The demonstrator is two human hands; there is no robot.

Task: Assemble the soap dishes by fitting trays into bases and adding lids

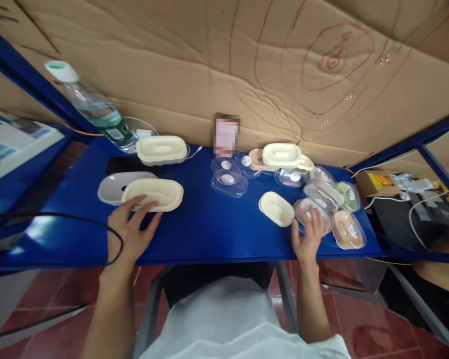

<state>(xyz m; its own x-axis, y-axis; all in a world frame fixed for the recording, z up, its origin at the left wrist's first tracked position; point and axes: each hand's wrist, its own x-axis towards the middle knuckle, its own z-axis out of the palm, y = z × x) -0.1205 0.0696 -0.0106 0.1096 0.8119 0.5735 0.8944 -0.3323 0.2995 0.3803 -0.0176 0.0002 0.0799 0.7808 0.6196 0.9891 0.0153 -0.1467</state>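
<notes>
cream dish (pixel 153 195), long and oval, lies at the left of the frame, just above my left hand (pixel 134 227). my fingertips there reach over its near rim into the hollow, spread apart, with the thumb out by the near edge; i'm touching it with an open hand. its left end overlaps a pale grey dish (pixel 110 188). at the right of the frame, my right hand (pixel 310 227) lies over a clear-lidded box (pixel 301 207), thumb apart from the fingers; whether i'm clamping the box, i can't tell. a small cream tray (pixel 276 209) sits just left of that hand, a pink box (pixel 347 230) and a green box (pixel 347 195) to its right. clear lids (pixel 229 183) lie overlapping around the middle of the frame. in the upper left, a water bottle (pixel 105 117) leans in view near another cream container (pixel 161 149), with a white cable (pixel 195 151) beside it, all on the blue table (pixel 209 229).
</notes>
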